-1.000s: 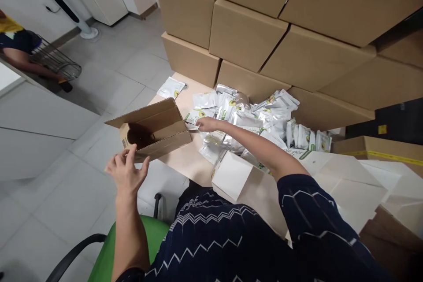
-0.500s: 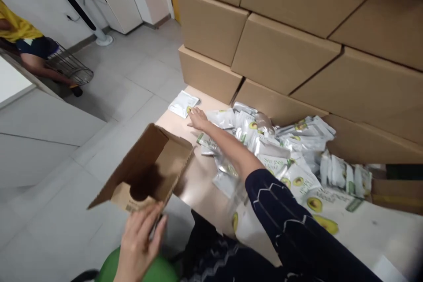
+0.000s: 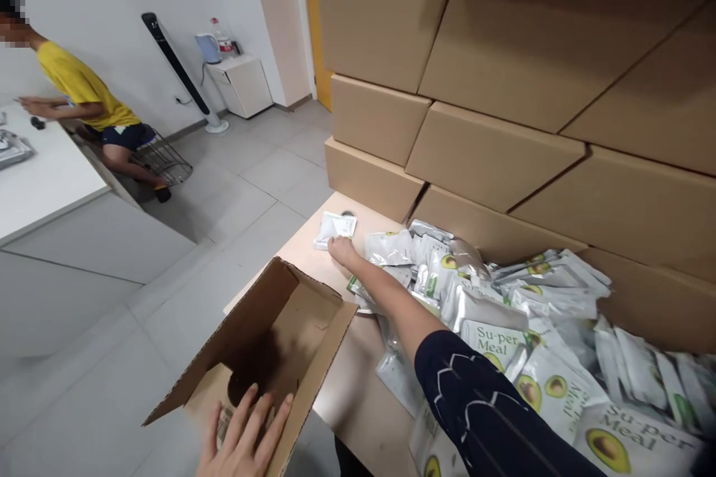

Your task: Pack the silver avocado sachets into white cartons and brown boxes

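Observation:
A cardboard box (image 3: 313, 313) with its top open tilts at the table's left edge, dark and shadowed inside. Over its near end lies my left hand (image 3: 246, 436), fingers stretched out and spread against the cardboard flap; the wrist is cut off by the frame. My right hand (image 3: 342, 249) reaches across the table, its fingers closed on the near edge of a white foil pouch (image 3: 334, 225); the fingertips are partly hidden. Right of that arm spreads a heap of white pouches (image 3: 495, 339) printed with avocados and "Su-per Meal".
Stacked closed cartons (image 3: 481, 141) form a wall along the table's back. The pale table (image 3: 363, 365) ends at the left above a grey tiled floor (image 3: 240, 201). Farther left, a person in a yellow shirt (image 3: 89, 86) sits at a white desk (image 3: 45, 179).
My right hand has closed on the lone pouch. My left hand has shifted from the box's edge onto its flap, fingers spreading. The view has tilted up, showing more of the seated person.

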A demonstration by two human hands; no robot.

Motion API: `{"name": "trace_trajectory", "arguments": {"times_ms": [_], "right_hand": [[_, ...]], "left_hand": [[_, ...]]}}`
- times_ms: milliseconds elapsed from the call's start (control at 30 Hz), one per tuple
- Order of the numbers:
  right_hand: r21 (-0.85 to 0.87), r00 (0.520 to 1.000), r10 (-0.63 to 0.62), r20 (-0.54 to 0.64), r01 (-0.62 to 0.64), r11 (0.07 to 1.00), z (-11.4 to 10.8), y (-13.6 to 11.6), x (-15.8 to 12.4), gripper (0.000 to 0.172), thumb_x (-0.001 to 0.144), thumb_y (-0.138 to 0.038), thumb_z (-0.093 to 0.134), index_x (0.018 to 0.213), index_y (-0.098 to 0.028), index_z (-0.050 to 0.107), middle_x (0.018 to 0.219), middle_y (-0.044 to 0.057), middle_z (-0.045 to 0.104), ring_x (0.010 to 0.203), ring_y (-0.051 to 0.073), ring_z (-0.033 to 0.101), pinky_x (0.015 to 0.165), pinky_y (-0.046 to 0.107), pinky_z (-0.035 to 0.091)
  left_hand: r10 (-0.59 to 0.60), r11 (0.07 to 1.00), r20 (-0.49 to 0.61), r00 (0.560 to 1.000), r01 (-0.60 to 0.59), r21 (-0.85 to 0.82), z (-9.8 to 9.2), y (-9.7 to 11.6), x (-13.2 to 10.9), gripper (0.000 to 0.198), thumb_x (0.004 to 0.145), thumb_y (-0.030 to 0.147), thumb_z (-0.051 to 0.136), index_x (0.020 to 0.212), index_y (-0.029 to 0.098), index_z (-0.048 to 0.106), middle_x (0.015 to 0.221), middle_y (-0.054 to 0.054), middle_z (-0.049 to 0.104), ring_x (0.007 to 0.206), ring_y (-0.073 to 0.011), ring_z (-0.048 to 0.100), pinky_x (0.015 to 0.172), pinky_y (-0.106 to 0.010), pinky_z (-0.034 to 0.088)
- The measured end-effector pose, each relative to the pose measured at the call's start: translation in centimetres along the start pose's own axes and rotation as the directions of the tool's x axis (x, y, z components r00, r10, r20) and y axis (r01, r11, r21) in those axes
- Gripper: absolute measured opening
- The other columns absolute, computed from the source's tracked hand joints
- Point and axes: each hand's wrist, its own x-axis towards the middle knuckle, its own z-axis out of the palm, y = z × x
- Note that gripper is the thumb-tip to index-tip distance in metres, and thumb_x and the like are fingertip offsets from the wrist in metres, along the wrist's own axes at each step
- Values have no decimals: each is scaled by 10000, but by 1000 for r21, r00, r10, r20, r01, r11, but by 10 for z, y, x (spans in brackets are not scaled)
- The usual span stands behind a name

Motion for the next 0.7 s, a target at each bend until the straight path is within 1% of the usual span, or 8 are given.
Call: {"name": "trace_trajectory", "arguments": {"times_ms": [100, 167, 233, 300, 400, 500, 600, 700], "right_hand": [[17, 1000, -11, 20, 11, 1000, -11, 16, -38, 386, 937, -56, 436, 1274, -76, 624, 1211, 230, 682, 1149, 279, 654, 918, 351, 485], [29, 1000, 2, 7, -2, 1000, -25, 28, -63, 371, 935, -89, 451, 1257, -128, 633, 1207, 188, 697, 1124, 274, 668, 870, 331, 494], [39, 999, 29, -32, -27, 999, -46, 42, -91, 382, 945, -144, 448, 1297, -154, 597, 1218, 170, 697, 1110, 275, 671, 829, 324, 494], [66, 993, 83, -89, -77, 995, -71, 57, -121, 378, 963, -215, 434, 1311, -171, 574, 1224, 159, 694, 1092, 272, 671, 798, 312, 484], [164, 962, 189, -198, -157, 974, -112, 79, -172, 349, 953, -273, 436, 1246, -187, 604, 1196, 143, 703, 1045, 261, 670, 756, 289, 454], [244, 929, 198, -314, -122, 962, -146, 95, -228, 307, 925, -260, 432, 1129, -190, 650, 1085, 112, 728, 937, 244, 661, 707, 272, 419], [286, 900, 141, -413, -19, 958, -167, 98, -284, 281, 910, -227, 420, 1053, -180, 657, 946, 82, 719, 829, 216, 627, 696, 266, 402], [332, 838, 55, -544, 154, 931, -180, 88, -331, 231, 908, -212, 435, 1002, -173, 643, 854, 47, 673, 798, 194, 594, 741, 281, 422]], "left_hand": [[-67, 996, 5, 998, 68, -58, -9, 6, 18, 522, 780, 399, 602, 1288, 296, 663, 1109, -106, 687, 1132, -334, 572, 1165, -593, 245], [-104, 987, 7, 995, 104, -120, -17, 15, 31, 375, 781, 286, 583, 1130, 264, 717, 1036, -103, 660, 1037, -293, 588, 1134, -566, 338], [-52, 985, -23, 998, 48, -166, -24, 27, 43, 231, 790, 223, 562, 956, 238, 722, 955, -91, 621, 939, -255, 581, 1070, -518, 435], [-13, 986, -84, 996, -1, -166, -27, 39, 55, 124, 820, 210, 559, 792, 215, 680, 892, -86, 574, 884, -240, 563, 923, -455, 519], [-36, 993, -240, 970, 7, -122, -19, 62, 73, 209, 874, 249, 585, 677, 193, 625, 832, -79, 518, 799, -212, 523, 695, -339, 494], [-81, 996, -344, 936, 65, -58, -10, 95, 93, 233, 905, 319, 611, 714, 192, 654, 849, -83, 523, 769, -201, 492, 675, -320, 444], [-124, 992, -295, 947, 126, -13, -18, 131, 105, 308, 906, 415, 622, 696, 192, 652, 885, -108, 558, 766, -219, 487, 664, -342, 407], [-234, 972, -71, 970, 234, -11, -42, 157, 103, 246, 894, 418, 636, 925, 187, 711, 1021, -154, 601, 914, -288, 532, 708, -383, 407]]}}
